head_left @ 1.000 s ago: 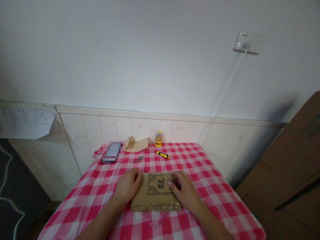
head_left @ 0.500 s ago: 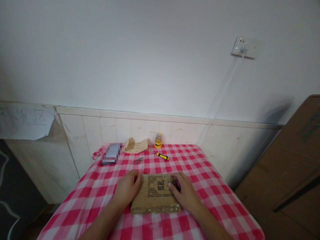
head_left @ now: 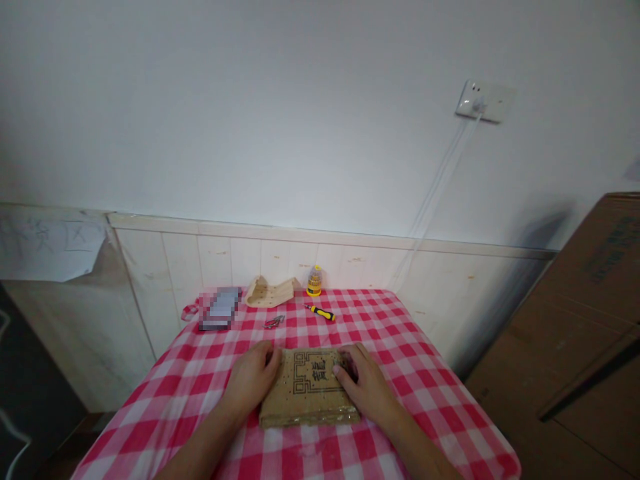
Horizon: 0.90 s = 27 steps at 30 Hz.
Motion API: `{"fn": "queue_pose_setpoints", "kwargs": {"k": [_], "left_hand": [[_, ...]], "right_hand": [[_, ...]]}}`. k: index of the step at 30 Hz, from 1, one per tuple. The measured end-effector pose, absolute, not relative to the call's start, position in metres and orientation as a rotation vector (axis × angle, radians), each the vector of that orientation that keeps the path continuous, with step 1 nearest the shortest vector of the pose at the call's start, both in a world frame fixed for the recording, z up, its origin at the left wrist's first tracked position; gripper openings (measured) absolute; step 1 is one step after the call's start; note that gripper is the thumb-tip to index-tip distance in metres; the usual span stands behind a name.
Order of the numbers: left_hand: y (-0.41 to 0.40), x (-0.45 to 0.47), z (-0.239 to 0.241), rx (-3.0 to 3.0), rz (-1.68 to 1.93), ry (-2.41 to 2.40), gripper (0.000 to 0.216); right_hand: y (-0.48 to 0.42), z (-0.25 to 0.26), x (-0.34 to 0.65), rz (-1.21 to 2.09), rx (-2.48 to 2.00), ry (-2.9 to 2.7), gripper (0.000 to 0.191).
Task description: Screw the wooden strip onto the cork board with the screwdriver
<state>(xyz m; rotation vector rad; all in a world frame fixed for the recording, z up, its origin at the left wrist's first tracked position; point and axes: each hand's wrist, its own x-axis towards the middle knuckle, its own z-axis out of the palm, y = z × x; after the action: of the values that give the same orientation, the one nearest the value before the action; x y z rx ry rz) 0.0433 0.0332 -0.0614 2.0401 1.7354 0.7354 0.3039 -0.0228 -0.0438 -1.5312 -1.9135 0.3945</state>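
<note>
A flat brown cardboard stack [head_left: 287, 403], its edges shiny with clear tape, lies on the checked tablecloth. A dark square border and a character are printed on its top, and small holes dot it. My left hand [head_left: 253, 375] grips its left edge, fingers curled along the side. On the opposite edge, my right hand [head_left: 365, 381] holds it with the thumb on top; its other fingers are partly hidden. Beyond the stack lie some small metal pieces [head_left: 275, 323] and a yellow-and-black screwdriver [head_left: 321, 312].
Along the back stand a curved pale wooden piece [head_left: 271, 293] with holes and a yellow-based bit holder [head_left: 315, 283]. A pixelated flat object [head_left: 221, 309] lies at the back left. The red-and-white tablecloth [head_left: 425, 400] meets a panelled wall; a large cardboard box [head_left: 565, 347] leans on the right.
The view has shifted slightly, moving the scene a little to the left. Both hands keep the same hold on the cardboard stack.
</note>
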Motion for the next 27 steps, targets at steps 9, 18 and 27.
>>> {"fn": "queue_pose_setpoints", "kwargs": {"k": [9,18,27], "left_hand": [[0.032,0.044,-0.059,2.037,0.741,1.723,0.035],[0.023,0.04,-0.042,2.023,0.745,1.716,0.031],[0.019,0.025,-0.01,2.089,0.376,1.659,0.02]], "right_hand": [[-0.025,-0.041,0.302,0.4,-1.544,-1.904,0.018],[-0.02,-0.047,0.306,0.382,-1.528,-1.871,0.021],[-0.025,-0.004,0.318,0.623,-1.591,-1.919,0.02]]}}
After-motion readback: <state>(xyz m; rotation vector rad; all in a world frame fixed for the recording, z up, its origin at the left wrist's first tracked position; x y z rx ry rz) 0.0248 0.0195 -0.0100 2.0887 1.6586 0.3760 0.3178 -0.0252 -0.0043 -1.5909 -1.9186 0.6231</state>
